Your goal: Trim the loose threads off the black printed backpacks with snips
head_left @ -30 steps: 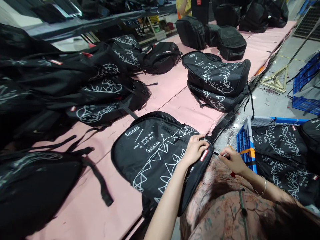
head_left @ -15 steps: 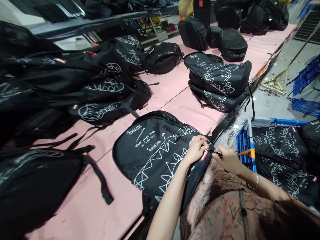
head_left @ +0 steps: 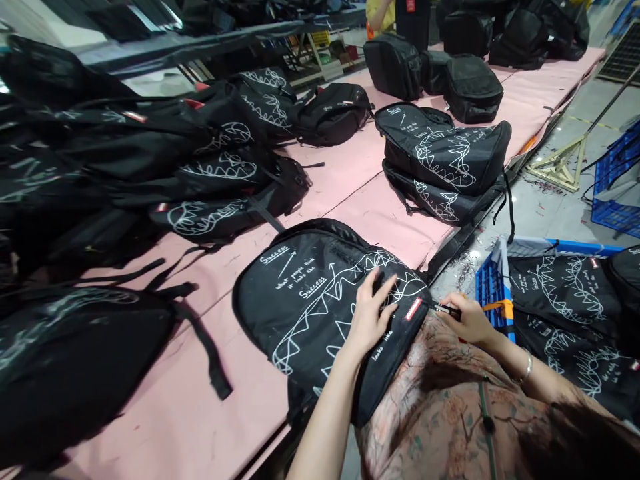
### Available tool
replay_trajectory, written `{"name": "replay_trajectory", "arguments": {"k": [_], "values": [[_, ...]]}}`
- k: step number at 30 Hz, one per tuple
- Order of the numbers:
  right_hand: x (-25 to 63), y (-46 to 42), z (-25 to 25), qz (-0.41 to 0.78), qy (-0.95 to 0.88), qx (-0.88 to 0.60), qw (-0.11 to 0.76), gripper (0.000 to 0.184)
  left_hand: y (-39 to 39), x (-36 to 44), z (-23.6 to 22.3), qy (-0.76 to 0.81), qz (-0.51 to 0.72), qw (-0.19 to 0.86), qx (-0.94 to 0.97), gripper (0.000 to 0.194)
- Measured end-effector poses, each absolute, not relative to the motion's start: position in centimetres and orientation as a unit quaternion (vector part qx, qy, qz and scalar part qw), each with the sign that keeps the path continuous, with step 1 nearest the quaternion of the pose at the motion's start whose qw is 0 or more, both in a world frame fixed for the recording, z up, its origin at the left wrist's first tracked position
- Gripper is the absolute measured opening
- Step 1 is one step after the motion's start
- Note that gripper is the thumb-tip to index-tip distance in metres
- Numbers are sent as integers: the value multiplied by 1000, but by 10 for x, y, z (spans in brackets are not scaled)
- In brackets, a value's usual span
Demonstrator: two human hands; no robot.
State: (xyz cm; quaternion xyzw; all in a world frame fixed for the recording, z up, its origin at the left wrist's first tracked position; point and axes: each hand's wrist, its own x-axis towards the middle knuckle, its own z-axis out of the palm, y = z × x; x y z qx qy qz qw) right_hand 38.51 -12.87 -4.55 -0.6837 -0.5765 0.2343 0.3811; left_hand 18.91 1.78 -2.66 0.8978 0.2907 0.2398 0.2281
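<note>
A black backpack (head_left: 310,293) with white scribble print and the word "Success" lies flat at the near edge of the pink table (head_left: 350,180). My left hand (head_left: 373,310) rests on its front panel with the fingers stretched out flat, beside a small red label (head_left: 413,308). My right hand (head_left: 467,320) is closed around a small dark tool (head_left: 447,309) whose tip points at the bag's right edge near the label. I cannot make out what kind of tool it is.
Two printed backpacks (head_left: 443,163) are stacked further along the table. Several more lie heaped on the left (head_left: 200,167) and plain black ones at the far end (head_left: 450,80). A blue crate (head_left: 487,283) with printed bags stands on the floor to my right. Another person stands far off (head_left: 380,13).
My left hand has let go of the bag's edge by the red label and now lies spread flat on the front panel. My right hand has drawn back slightly to the right.
</note>
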Motion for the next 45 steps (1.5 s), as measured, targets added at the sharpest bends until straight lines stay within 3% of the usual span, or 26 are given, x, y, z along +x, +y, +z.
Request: {"name": "replay_trajectory", "arguments": {"k": [4,10,17,23,28,32,36,38,42,45], "values": [[382,-134,-40,236,-625,-670,324,18,0,170,-23,186,212,139,949,25],[373,-132,-22,242,-663,-667,237,17,-17,179,-20,170,273,80,944,9],[357,-127,-12,199,-681,-692,130,20,-24,180,-24,193,332,50,922,8],[336,-124,-14,146,-668,-724,93,24,-28,185,-17,186,340,40,921,7],[340,-125,-27,165,-667,-711,146,24,-31,183,-13,206,359,60,908,7],[372,-118,-41,190,-637,-678,314,24,-42,178,-4,225,364,143,892,7],[418,-99,-52,198,-631,-620,422,22,-67,174,-2,245,252,179,919,39],[436,-89,-57,228,-660,-575,427,20,-78,171,-9,298,215,145,919,51],[450,-70,-62,264,-720,-507,393,18,-89,162,-31,385,218,67,894,40],[454,-58,-59,285,-746,-475,368,19,-91,156,-43,419,207,41,883,41]]}}
